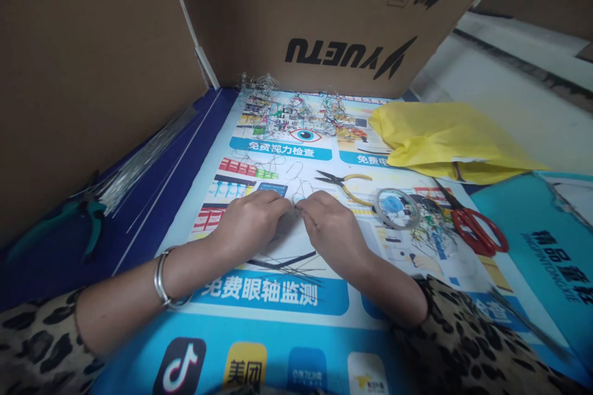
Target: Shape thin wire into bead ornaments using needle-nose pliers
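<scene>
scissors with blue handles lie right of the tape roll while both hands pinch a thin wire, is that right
Not quite. The head view shows that the scissors have red handles, not blue. They do lie right of the tape roll, and the left hand and right hand do pinch a thin wire between them.

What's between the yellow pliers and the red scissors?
In the head view, a round see-through roll and a tangle of small wire pieces lie between the yellow pliers and the red scissors.
</scene>
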### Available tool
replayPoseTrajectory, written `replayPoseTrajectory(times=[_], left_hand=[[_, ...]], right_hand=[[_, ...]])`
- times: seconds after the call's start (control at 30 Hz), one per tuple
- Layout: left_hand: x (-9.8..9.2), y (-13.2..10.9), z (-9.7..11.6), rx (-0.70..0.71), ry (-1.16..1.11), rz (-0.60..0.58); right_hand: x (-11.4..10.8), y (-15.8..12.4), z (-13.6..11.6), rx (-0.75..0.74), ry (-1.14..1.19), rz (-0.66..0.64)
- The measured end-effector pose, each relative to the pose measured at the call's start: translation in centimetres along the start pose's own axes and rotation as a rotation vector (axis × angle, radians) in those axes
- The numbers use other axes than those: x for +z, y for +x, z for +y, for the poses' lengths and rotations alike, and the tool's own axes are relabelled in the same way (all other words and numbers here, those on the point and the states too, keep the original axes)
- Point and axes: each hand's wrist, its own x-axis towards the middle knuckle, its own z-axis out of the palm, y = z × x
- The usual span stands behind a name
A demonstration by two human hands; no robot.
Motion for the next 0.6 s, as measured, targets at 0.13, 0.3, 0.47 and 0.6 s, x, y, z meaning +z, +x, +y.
replayPoseTrajectory(times=[0.13,0.3,0.47,0.6], left_hand=[[-0.05,0.07,-0.02,-0.006,-0.037,0.011],[-0.27,0.18,-0.01,-0.017,-0.082,0.028],[-0.44,0.26,-0.02,-0.044,-0.132,0.01],[-0.34,0.31,-0.07,-0.069,-0.171,0.006]], right_hand=[[-0.06,0.06,0.05,0.001,0.01,0.011],[-0.18,0.19,0.03,0.005,0.041,0.01],[-0.25,0.21,0.01,0.003,0.065,0.024],[-0.27,0.24,0.0,-0.004,0.069,0.027]])
